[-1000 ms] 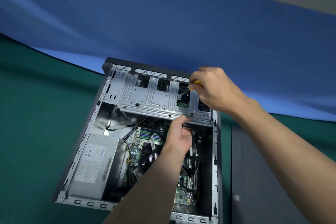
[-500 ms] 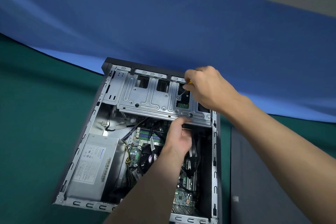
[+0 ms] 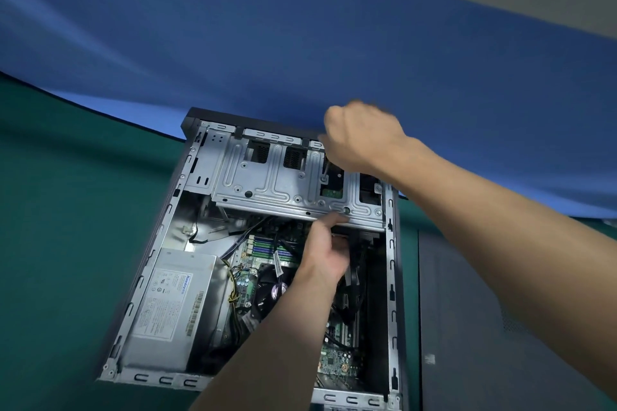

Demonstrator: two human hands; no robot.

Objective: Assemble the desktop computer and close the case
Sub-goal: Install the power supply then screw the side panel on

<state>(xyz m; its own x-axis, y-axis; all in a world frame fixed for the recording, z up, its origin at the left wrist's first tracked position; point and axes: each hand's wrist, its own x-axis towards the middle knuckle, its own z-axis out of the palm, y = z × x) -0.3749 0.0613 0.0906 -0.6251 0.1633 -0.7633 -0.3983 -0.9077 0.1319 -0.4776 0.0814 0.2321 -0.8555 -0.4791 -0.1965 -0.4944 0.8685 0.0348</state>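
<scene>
The open computer case [image 3: 390, 243] lies on its side on the green table [image 3: 66, 243], beneath both hands; the right hand [image 3: 362, 138], blurred, is closed in a fist over a screwdriver [image 3: 325, 168], of which only the dark shaft shows, its tip at a screw on the drive cage [image 3: 267, 183]; the handle is hidden; the left hand [image 3: 325, 250] presses up under the cage's near edge, fingertips tucked out of sight, so its grip cannot be told; its forearm covers part of the motherboard [image 3: 337, 360]; the power supply [image 3: 173, 307] sits left of that arm; a dark side panel [image 3: 484, 327], cut off, lies under the right forearm.
</scene>
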